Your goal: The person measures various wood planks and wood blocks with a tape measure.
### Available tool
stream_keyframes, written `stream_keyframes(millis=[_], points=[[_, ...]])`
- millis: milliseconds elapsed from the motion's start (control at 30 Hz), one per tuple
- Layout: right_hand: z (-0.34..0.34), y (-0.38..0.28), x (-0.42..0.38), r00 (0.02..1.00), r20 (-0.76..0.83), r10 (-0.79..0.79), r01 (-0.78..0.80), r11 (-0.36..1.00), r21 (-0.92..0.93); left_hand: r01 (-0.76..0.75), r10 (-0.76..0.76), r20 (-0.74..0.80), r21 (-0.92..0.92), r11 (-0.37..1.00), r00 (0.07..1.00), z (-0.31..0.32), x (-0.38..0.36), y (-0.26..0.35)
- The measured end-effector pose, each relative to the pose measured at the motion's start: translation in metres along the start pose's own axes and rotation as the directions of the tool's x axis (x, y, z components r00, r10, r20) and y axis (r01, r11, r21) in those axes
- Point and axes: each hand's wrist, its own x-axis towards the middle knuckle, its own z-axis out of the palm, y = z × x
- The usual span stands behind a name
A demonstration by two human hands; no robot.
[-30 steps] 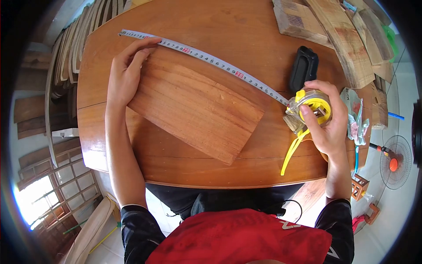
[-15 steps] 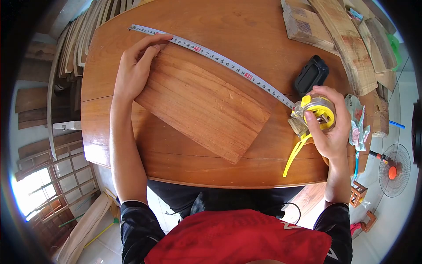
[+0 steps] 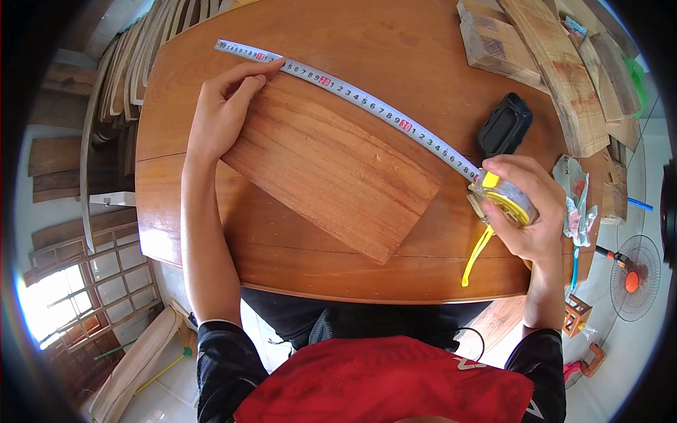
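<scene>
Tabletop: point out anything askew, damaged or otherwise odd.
The tape measure's blade stands out: its hook end lies past the board, not hooked on it. The board's upper edge has small rough marks, possibly chips. A crumpled wrapper sits near the table's right edge. I see no spill.

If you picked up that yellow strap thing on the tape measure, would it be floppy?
Probably floppy: the yellow strap is thin and hangs in a gentle curve from the tape measure. It would likely swing, being narrow with a loose end.
</scene>
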Motion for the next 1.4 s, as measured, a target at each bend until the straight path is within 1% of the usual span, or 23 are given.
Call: stream_keyframes(millis=[33, 100, 133, 200, 300, 333, 433, 533, 633, 833, 933, 1033, 1133, 1233, 1333, 1400], points=[[0.002, -0.003, 0.0, 0.999, -0.021, 0.038, -0.037, 0.998, 0.052, -0.013, 0.013, -0.011, 0.004, 1.0, 1.0, 0.0, 0.0, -0.002], [0.007, -0.009, 0.002, 0.991, -0.058, 0.118, -0.107, 0.982, 0.158, -0.024, 0.026, -0.019, 0.134, 0.991, 0.999, -0.002, -0.001, 0.002], [0.006, -0.01, 0.003, 0.993, -0.036, 0.111, -0.104, 0.984, 0.141, -0.028, 0.033, -0.022, 0.197, 0.98, 0.999, -0.002, -0.002, 0.005], [0.003, -0.012, 0.006, 0.995, 0.007, 0.097, -0.097, 0.99, 0.105, -0.045, 0.054, -0.031, 0.237, 0.97, 0.998, -0.002, -0.005, 0.018], [0.001, -0.006, 0.007, 0.995, 0.08, -0.059, 0.062, 0.997, -0.039, -0.086, 0.105, -0.041, 0.327, 0.941, 0.994, 0.0, -0.007, 0.023], [0.001, -0.005, 0.006, 0.994, 0.085, -0.063, 0.067, 0.997, -0.044, -0.102, 0.125, -0.042, 0.362, 0.927, 0.991, 0.0, -0.007, 0.023], [0.001, -0.003, 0.005, 0.992, 0.099, -0.078, 0.084, 0.995, -0.06, -0.146, 0.18, -0.056, 0.38, 0.913, 0.982, 0.001, -0.008, 0.018], [0.002, -0.004, 0.005, 0.99, 0.112, -0.089, 0.098, 0.992, -0.075, -0.12, 0.145, -0.038, 0.382, 0.917, 0.989, 0.002, -0.008, 0.02], [0.002, -0.007, 0.005, 0.988, 0.125, -0.094, 0.106, 0.99, -0.096, -0.03, 0.059, -0.057, 0.418, 0.908, 0.997, 0.005, -0.009, 0.03], [0.005, -0.007, 0.004, 0.985, 0.124, -0.116, 0.129, 0.986, -0.103, -0.229, 0.306, -0.051, 0.552, 0.802, 0.951, 0.007, -0.009, 0.021], [0.006, -0.008, 0.004, 0.984, 0.124, -0.126, 0.14, 0.984, -0.108, -0.212, 0.284, -0.08, 0.484, 0.849, 0.955, 0.01, -0.008, 0.024], [0.006, -0.008, 0.004, 0.983, 0.133, -0.125, 0.14, 0.984, -0.112, -0.083, 0.121, -0.078, 0.381, 0.921, 0.99, 0.009, -0.008, 0.028], [0.006, -0.008, 0.004, 0.983, 0.139, -0.121, 0.137, 0.984, -0.114, -0.136, 0.189, -0.079, 0.436, 0.889, 0.979, 0.009, -0.008, 0.026], [0.005, -0.008, 0.004, 0.983, 0.142, -0.113, 0.129, 0.986, -0.109, -0.192, 0.236, -0.023, 0.509, 0.839, 0.971, 0.006, -0.008, 0.018], [0.006, -0.008, 0.004, 0.985, 0.136, -0.104, 0.118, 0.988, -0.097, -0.177, 0.2, 0.006, 0.484, 0.857, 0.98, 0.004, -0.012, 0.018], [0.006, -0.007, 0.004, 0.986, 0.133, -0.104, 0.117, 0.989, -0.091, -0.135, 0.149, 0.002, 0.443, 0.886, 0.989, 0.002, -0.013, 0.023]])
